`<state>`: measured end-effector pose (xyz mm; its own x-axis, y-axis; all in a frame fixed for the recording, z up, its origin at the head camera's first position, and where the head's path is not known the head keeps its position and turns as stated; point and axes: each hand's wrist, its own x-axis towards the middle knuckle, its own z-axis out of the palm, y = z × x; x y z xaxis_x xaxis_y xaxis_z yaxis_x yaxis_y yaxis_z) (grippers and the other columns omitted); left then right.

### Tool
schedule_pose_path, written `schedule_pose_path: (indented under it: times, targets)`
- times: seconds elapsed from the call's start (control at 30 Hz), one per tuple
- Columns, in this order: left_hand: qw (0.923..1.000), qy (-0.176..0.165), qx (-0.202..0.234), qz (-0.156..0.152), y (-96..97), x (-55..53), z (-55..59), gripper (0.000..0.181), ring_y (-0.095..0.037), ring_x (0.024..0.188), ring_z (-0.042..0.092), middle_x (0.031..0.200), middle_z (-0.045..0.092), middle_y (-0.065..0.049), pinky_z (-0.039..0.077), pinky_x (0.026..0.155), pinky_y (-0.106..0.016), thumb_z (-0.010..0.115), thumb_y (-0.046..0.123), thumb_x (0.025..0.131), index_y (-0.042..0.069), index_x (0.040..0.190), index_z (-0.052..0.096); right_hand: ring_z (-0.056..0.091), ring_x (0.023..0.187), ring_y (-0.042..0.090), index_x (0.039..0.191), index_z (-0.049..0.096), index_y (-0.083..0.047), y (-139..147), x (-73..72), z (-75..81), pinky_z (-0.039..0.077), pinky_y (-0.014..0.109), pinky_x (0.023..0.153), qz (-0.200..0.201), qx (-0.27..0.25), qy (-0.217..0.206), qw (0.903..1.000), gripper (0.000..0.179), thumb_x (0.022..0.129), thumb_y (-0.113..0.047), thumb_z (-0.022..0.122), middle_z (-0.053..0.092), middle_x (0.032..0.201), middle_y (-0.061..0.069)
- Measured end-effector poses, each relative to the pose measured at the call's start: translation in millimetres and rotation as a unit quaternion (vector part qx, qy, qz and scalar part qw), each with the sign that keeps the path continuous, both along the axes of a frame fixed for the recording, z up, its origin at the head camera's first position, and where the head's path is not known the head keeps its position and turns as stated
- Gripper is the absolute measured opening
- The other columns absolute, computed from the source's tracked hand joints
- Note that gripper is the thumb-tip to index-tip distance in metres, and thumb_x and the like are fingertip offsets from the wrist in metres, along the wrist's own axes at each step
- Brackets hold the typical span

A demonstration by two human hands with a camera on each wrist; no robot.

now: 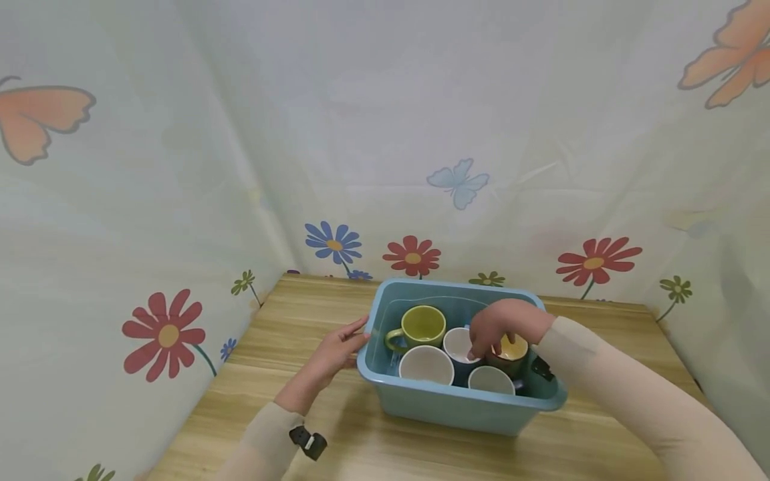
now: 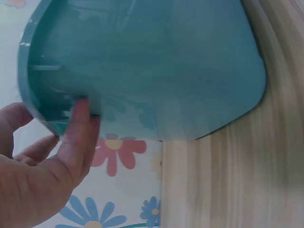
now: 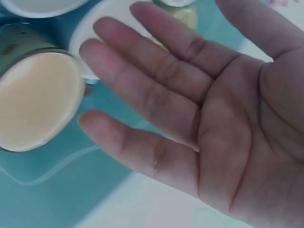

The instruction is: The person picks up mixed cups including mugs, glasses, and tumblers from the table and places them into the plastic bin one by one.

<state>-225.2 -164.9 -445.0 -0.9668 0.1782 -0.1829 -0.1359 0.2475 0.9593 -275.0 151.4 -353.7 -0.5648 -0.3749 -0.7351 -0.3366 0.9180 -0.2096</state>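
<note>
A light-blue plastic bin with several mugs inside stands on the table. My left hand holds its left rim, thumb at the edge and fingers against the outer wall under the lip. Over the mugs, my right hand reaches down, its fingers extended and slightly bent. Its fingertips are at a white-lined dark blue mug. Beside that is a patterned mug with a pale yellow inside. A green mug stands at the back left, its handle turned left.
Two white-lined mugs stand at the bin's front, a wider left one and a right one. The bin rests on a wood-grain table. A flowered sheet hangs behind and at both sides.
</note>
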Motion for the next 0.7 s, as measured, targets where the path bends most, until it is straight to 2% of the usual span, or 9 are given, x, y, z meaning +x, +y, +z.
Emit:
schedule_pose_path:
  times: [0.07,0.2,0.33,0.4,0.47,0.57,0.7]
  targets:
    - [0.9996,-0.001,-0.011,-0.027,-2.3,-1.4,3.6,0.058,-0.039,0.126,0.064,0.149,0.054,-0.029,0.062,0.094,-0.047,0.055,0.026,0.105,0.010,0.159,0.038,0.069,0.099,0.021,0.112,0.073,-0.010,1,2.6,6.1,0.058,0.052,0.099,0.021,-0.019,0.019,0.9994,0.032,0.100,-0.038,0.064,0.075,0.110,0.008]
    - [0.9965,0.003,-0.030,-0.079,-6.3,-4.4,10.7,0.063,-0.044,0.130,0.060,0.149,0.051,-0.033,0.061,0.095,-0.050,0.051,0.025,0.106,0.005,0.161,0.029,0.068,0.093,0.018,0.109,0.072,-0.009,6,9.5,19.4,0.060,0.036,0.089,0.049,-0.081,0.049,0.9943,0.030,0.102,-0.036,0.062,0.074,0.104,0.007]
    - [0.9922,0.012,-0.058,-0.110,-8.9,-8.0,15.2,0.064,-0.044,0.126,0.063,0.145,0.054,-0.033,0.062,0.093,-0.050,0.051,0.023,0.106,0.002,0.161,0.025,0.063,0.088,0.013,0.113,0.071,-0.009,19,24.6,33.6,0.057,0.025,0.080,0.058,-0.167,0.087,0.9803,0.028,0.101,-0.033,0.063,0.072,0.100,0.002]
    - [0.9877,0.029,-0.093,-0.122,-9.7,-7.9,17.6,0.065,-0.042,0.121,0.066,0.142,0.057,-0.033,0.064,0.088,-0.049,0.053,0.022,0.105,0.001,0.161,0.026,0.060,0.087,0.010,0.114,0.070,-0.009,28,34.5,37.5,0.055,0.024,0.078,0.054,-0.220,0.115,0.9672,0.027,0.101,-0.032,0.063,0.070,0.099,-0.001]
    - [0.9801,0.056,-0.138,-0.131,-10.3,-7.4,19.2,0.064,-0.040,0.118,0.067,0.138,0.060,-0.033,0.063,0.089,-0.048,0.055,0.020,0.104,0.000,0.159,0.029,0.058,0.085,0.010,0.113,0.070,-0.010,37,44.8,38.3,0.053,0.023,0.074,0.043,-0.269,0.141,0.9518,0.025,0.101,-0.031,0.063,0.069,0.096,-0.002]
    - [0.9620,0.104,-0.216,-0.131,-11.2,-4.8,22.6,0.062,-0.037,0.115,0.069,0.133,0.065,-0.030,0.062,0.088,-0.046,0.058,0.020,0.103,0.001,0.157,0.036,0.056,0.081,0.009,0.109,0.069,-0.011,52,60.3,34.1,0.050,0.023,0.069,0.006,-0.333,0.164,0.9283,0.021,0.102,-0.029,0.062,0.064,0.088,-0.004]
    - [0.9412,0.156,-0.280,-0.106,-11.6,0.6,32.3,0.051,-0.034,0.112,0.070,0.131,0.069,-0.022,0.063,0.089,-0.046,0.060,0.020,0.102,0.004,0.150,0.050,0.054,0.074,0.008,0.106,0.066,-0.009,70,79.5,23.1,0.048,0.021,0.064,-0.044,-0.394,0.208,0.8939,0.015,0.102,-0.023,0.062,0.058,0.082,-0.004]
